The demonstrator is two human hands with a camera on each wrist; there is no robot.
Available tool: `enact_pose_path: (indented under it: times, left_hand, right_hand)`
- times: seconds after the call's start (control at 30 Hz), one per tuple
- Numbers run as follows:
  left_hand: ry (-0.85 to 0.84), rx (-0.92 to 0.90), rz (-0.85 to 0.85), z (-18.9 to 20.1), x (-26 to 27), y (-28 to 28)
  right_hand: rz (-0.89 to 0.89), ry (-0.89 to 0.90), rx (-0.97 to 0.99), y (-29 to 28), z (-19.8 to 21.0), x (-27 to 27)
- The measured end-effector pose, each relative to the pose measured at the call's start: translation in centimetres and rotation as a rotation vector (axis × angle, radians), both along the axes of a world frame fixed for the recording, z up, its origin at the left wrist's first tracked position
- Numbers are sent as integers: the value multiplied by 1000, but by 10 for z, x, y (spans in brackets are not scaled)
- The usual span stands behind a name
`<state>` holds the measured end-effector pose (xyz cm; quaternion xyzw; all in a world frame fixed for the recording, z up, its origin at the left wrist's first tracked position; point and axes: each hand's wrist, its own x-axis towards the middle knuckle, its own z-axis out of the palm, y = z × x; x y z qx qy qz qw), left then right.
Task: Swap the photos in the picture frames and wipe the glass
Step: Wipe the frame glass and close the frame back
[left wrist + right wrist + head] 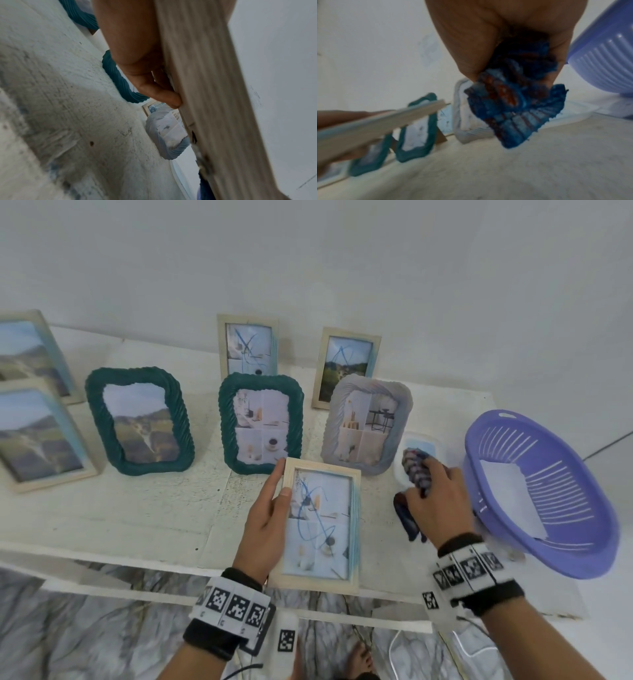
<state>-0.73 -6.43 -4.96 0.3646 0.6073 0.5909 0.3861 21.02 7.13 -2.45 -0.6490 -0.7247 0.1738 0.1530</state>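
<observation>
Gripping a pale wooden frame (320,525) by its left edge, the left hand (265,525) has its thumb laid on the front rail and its fingers curled behind, as the left wrist view confirms (159,93). This frame is held above the near edge of the rough, speckled white table (137,508), its glass facing up and marked with looping blue scribbles over a pastel collage photo. The right hand (436,505) is closed around a bunched cloth (416,474), dark blue with red bands and a ribbed, fuzzy weave (515,108); part of the cloth is buried in the fist. A slotted lilac plastic basket (582,542) sits just right of that hand, holding a white sheet (510,498). Upright on the table behind stand two twisted-rope teal frames (137,419), one grey rope frame (368,422) and two slim wooden frames (248,345). Two more wooden frames (37,436) are cut off at the left edge. The right wrist view is blurred.
</observation>
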Motion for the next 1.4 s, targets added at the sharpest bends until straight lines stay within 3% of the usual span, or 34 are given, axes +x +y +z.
enact_pose_path:
  times: [0.1,0.23,0.37,0.47,0.67,0.77,0.87,1.0,1.1,1.2,1.4]
  left_hand:
    - [12,1,-18,-1,2,-1]
    - [58,26,-44,0,7,-1]
    - [107,56,-60,2,14,-3]
    - [144,78,-52,3,15,-5]
    - [122,56,-41,0,6,-16]
    - [136,71,-22,-1,9,-15]
    - [141,97,-29,2,14,-13]
    - [103,90,-34,1,13,-17]
    - [123,73,-51,0,16,-22]
    - [148,77,-41,2,18,-21]
    - [190,105,-62,5,6,-19]
  right_hand:
    - [79,102,156,-44,12,-10]
    - [325,141,262,-79,21,-35]
    - [392,24,203,-85,15,-58]
    - [457,61,146,-90,12,-68]
    - [758,28,54,-105,16,-50]
    - [706,-93,116,-95,23,-48]
    - [643,-104,180,-86,32,-63]
    - [782,-134,143,-100,32,-58]
    - [784,-178,149,-94,33,-47]
    - [692,-151,185,-79,35,-52]
    - [736,-29,170,-93,30,-58]
